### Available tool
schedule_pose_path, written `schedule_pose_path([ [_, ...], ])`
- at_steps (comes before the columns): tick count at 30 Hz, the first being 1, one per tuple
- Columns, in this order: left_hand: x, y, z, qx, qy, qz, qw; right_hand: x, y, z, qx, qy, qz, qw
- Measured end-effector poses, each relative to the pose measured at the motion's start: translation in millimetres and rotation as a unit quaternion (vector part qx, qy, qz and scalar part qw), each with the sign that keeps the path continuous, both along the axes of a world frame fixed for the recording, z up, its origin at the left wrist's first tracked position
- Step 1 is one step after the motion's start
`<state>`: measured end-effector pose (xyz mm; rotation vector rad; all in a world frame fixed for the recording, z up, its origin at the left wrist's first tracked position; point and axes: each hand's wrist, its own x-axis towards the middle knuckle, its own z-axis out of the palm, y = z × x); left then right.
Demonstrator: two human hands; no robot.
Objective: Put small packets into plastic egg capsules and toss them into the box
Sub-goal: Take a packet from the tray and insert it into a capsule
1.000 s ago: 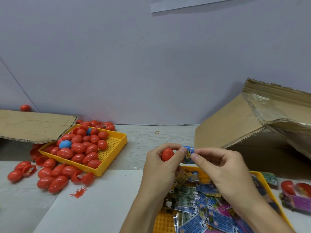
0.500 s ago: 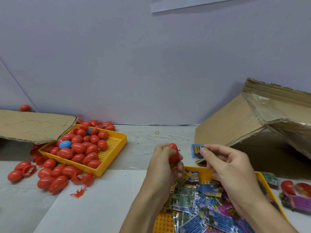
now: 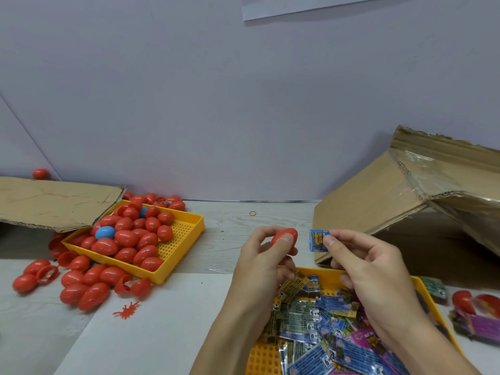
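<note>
The left hand [image 3: 261, 255] grips a red egg capsule [image 3: 284, 237], seemingly closed. At its 3 o'clock, the right hand [image 3: 370, 263] pinches a blue packet [image 3: 318, 240].

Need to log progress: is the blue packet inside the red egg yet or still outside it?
Outside. The right hand pinches the blue packet beside the red egg, which the left hand holds; a gap separates them.

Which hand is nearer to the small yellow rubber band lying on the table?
Left. The left hand, holding a red egg capsule, is just below and right of the rubber band; the right hand, pinching a blue packet, lies farther right.
</note>
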<state>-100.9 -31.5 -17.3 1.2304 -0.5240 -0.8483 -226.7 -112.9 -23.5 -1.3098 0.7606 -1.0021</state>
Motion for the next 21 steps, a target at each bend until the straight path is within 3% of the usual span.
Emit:
schedule_pose_path([
  [11,-2.1,1.3,-1.4,-0.003,-0.038,-0.036,0.999,-0.8,0.5,0.1,-0.014,0.006,0.002,1.0],
  [21,-2.1,2.4,-2.0,-0.02,-0.028,-0.037,0.999,-1.0,4.2,1.4,-0.083,0.047,0.021,0.995],
])
